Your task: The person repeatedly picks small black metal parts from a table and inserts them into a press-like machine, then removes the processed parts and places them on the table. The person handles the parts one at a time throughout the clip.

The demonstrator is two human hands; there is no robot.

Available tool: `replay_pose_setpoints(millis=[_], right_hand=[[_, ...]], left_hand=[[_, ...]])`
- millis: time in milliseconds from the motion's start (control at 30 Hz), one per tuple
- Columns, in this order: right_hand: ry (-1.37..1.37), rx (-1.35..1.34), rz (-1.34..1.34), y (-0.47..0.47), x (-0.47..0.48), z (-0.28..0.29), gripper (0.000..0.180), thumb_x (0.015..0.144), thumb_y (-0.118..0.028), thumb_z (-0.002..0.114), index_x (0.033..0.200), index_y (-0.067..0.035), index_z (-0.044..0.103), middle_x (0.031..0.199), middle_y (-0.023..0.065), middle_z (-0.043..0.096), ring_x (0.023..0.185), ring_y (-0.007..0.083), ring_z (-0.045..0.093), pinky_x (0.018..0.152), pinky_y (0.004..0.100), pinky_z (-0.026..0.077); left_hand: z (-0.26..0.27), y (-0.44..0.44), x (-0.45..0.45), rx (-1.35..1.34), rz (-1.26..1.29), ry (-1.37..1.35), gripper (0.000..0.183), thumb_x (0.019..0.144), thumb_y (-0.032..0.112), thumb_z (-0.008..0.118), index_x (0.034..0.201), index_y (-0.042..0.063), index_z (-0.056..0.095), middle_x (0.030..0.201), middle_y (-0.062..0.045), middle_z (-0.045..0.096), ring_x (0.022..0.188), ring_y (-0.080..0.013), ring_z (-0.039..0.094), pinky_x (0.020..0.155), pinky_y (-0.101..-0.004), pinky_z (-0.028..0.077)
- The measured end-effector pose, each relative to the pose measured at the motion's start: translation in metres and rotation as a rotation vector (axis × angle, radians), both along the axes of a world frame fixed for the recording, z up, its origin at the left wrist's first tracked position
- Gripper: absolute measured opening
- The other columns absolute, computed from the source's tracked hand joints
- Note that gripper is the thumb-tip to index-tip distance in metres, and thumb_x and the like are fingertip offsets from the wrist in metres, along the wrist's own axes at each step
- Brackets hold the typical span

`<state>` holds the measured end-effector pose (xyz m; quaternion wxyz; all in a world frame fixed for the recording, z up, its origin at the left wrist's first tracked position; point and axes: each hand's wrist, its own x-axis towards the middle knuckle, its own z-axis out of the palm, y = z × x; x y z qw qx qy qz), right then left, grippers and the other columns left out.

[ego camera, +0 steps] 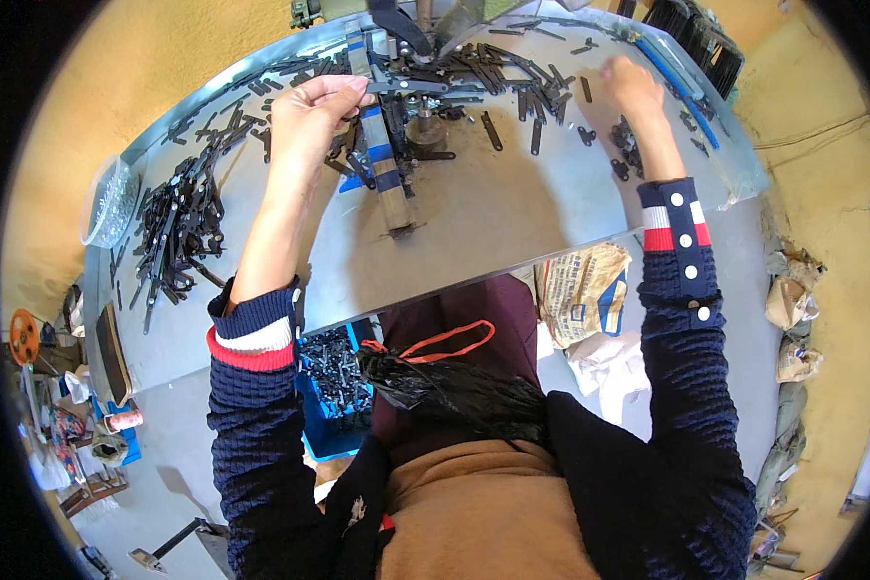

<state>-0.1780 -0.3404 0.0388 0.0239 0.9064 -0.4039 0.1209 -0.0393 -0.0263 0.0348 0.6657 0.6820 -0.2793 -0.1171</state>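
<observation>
My left hand pinches the end of a flat dark metal strip between thumb and fingers. A shiny round spot, like a rivet head, shows on the strip. The strip lies over the round steel post, below the head of a green bench machine. A bar wrapped in blue and tan tape runs just right of my left hand. Out at the right, my right hand is blurred above the metal table; its fingertips are unclear. Small dark linkage pieces lie beside its wrist.
A heap of black metal strips covers the table's left part, near a clear tub of small rivets. More loose strips lie right of the machine. Below the table's front edge stands a blue crate holding small dark parts.
</observation>
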Motion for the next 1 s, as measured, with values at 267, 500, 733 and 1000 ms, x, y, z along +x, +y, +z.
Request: replay_pose_setpoints(millis=[267,500,733,1000], right_hand=[[0.240,-0.088,-0.038,-0.010,-0.010,-0.008,0.028,0.073,-0.011,0.047,0.099,-0.006,0.054,0.104,0.0157,0.054,0.099,0.0307,0.051,0.081,0.0419,0.039],[0.076,-0.077,0.002,-0.026,-0.009,-0.020,0.021,0.073,-0.012,0.046,0.089,-0.005,0.057,0.092,0.0200,0.056,0.089,0.0343,0.054,0.076,0.0386,0.043],[-0.325,0.201,0.321,-0.006,-0.003,0.001,0.016,0.076,-0.008,0.049,0.085,-0.001,0.060,0.081,0.0111,0.061,0.074,0.0199,0.057,0.068,0.0283,0.043],[-0.600,0.794,0.945,0.102,0.036,0.010,0.015,0.080,-0.010,0.052,0.089,0.000,0.058,0.073,0.0033,0.056,0.065,0.0089,0.048,0.061,0.0218,0.039]], left_hand=[[-0.003,-0.001,0.002,-0.023,-0.001,0.013,0.011,0.075,0.013,0.059,0.082,0.005,0.062,0.071,0.000,0.061,0.060,-0.0020,0.047,0.056,-0.0148,0.035],[0.000,0.000,-0.001,-0.084,0.024,0.028,0.009,0.072,0.006,0.060,0.077,-0.001,0.061,0.071,-0.006,0.061,0.063,-0.0074,0.055,0.060,-0.0167,0.042],[-0.003,0.002,0.003,-0.078,0.029,0.054,0.008,0.073,0.010,0.060,0.077,0.003,0.062,0.068,-0.003,0.061,0.058,-0.0029,0.049,0.054,-0.0156,0.037],[-0.005,0.011,0.011,-0.014,0.057,0.276,0.020,0.076,0.017,0.057,0.093,0.007,0.060,0.079,0.000,0.061,0.060,-0.0013,0.048,0.056,-0.0147,0.037]])
